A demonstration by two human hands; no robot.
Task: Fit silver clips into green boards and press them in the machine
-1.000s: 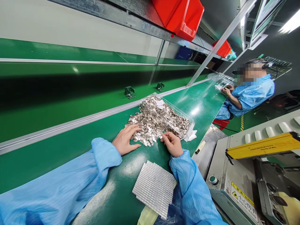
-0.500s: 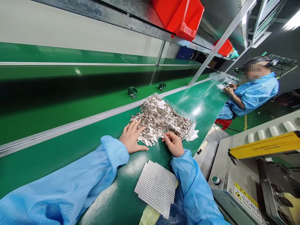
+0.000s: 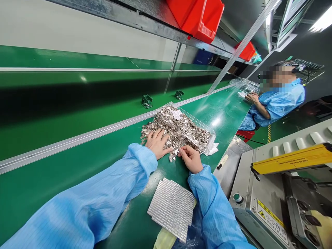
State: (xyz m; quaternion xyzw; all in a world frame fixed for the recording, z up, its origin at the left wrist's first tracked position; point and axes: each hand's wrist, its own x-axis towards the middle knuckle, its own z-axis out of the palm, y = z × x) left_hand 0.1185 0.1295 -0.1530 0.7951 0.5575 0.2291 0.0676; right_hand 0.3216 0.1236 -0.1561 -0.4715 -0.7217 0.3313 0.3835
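Note:
A heap of small flat metal pieces (image 3: pixel 168 129) spills out of a clear plastic tray (image 3: pixel 213 138) onto the green bench. My left hand (image 3: pixel 157 144) lies with spread fingers on the near left part of the heap. At the heap's near edge, my right hand (image 3: pixel 191 158) is pinched, thumb and forefinger together at a small shiny metal piece (image 3: pixel 178 151). Nearer to me lies a flat block of silvery pieces in close rows (image 3: pixel 171 207), partly over a pale yellow sheet (image 3: pixel 164 238) and blue plastic film.
Two small green circuit-board parts (image 3: pixel 147 101) stand behind the bench's metal rail. To the right are a marker-like pen (image 3: pixel 222 162) and a grey machine (image 3: pixel 255 193) with a yellow bar (image 3: pixel 290 159). Red bins (image 3: pixel 197 20) sit on the shelf above. A co-worker (image 3: pixel 282 98) sits farther along.
My left hand has slid to the right over the heap, closer to my right hand, and pushed loose pieces along. My right hand keeps its pinch in nearly the same place.

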